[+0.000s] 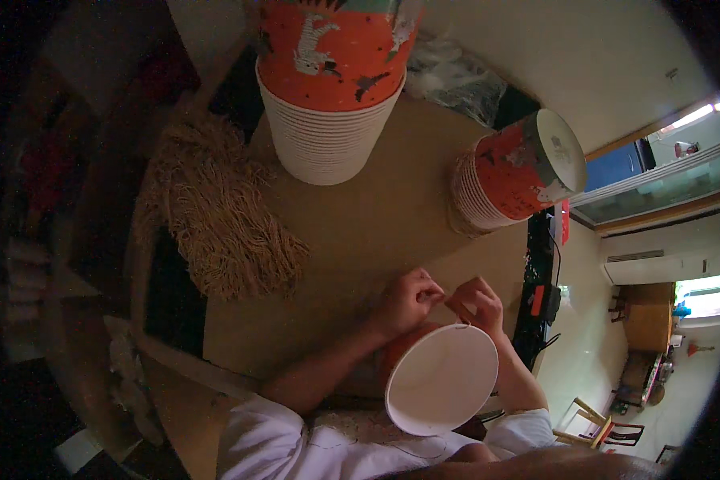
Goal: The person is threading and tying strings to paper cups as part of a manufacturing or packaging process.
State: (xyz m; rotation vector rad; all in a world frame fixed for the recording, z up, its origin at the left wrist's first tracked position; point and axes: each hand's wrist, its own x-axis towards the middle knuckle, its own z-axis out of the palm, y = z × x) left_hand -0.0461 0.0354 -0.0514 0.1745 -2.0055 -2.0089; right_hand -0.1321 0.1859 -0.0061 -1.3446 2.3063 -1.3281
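An orange paper bucket with a white inside [444, 380] is tilted between my forearms, its open mouth toward me. Just beyond its rim, the fingers of my left hand [410, 302] are pinched together. Close beside it, my right hand [480, 306] is also closed in a pinch, thumb and forefinger bent. A thin pale loop shows at the rim below the right hand. Whatever lies between the fingertips is too small to make out. A thick bundle of brown twine [224, 212] lies on the table to the left.
On the cardboard-covered table [368, 216], a tall stack of nested paper buckets [328, 120] stands at the back. A shorter stack [512, 176] sits at the right, with clear plastic bags [456, 76] behind. A black power strip with cables [542, 302] runs along the right edge.
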